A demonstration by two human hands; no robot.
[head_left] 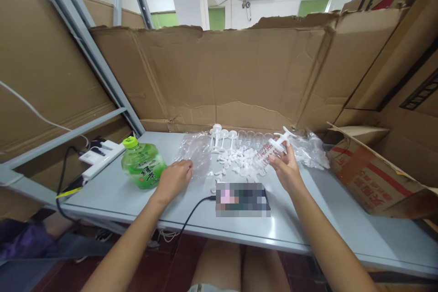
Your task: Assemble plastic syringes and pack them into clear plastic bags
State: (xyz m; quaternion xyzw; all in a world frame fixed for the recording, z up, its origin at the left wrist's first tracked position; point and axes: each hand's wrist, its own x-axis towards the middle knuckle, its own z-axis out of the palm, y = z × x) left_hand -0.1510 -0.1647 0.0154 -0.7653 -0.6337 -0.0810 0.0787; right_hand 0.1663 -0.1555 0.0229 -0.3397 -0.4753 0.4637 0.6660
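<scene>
Person is wearing pale shorts [209,288], just the hem showing at btm edge. Knees [219,260] are showing bare. Forearms [137,237] are going uncovered, w/ left hand [174,178] & right hand [287,171] bare too, fingers incl.

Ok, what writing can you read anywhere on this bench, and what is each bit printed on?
Nothing reads cleanly.
Round green plastic bottle: dark characters on its label, too blurred to read.
Brown cardboard box: red printed characters, skewed, unreadable.
Clear plastic syringe in the right hand: reddish scale marks, too small.
Flat device on the grey table: screen blurred out.
</scene>
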